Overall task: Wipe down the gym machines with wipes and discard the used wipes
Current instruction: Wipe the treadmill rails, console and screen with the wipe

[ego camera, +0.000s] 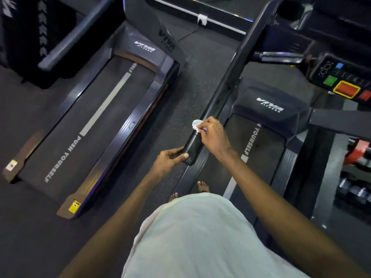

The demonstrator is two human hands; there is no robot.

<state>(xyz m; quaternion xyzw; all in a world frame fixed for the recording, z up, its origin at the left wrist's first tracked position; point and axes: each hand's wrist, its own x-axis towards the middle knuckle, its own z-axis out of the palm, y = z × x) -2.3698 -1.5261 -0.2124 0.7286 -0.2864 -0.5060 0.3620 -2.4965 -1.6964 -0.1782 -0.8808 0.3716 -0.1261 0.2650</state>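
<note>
Honestly, the wipe (196, 125) is just a small white wad at centre frame, pinched in the right hand (212, 135) against the top of the handrail (192, 145), while the left hand (170, 159) curls round the rail's near end. A wad that bunched could slip out and drop into the floor gap on the left, or only smear a narrow strip. Bare toes sit by the treadmill belt (259, 157), so bumping the console (345, 85) at upper right looks risky.

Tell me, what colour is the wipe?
White. The wipe shows best in the head view, pinched in the right hand at the handrail.
</note>
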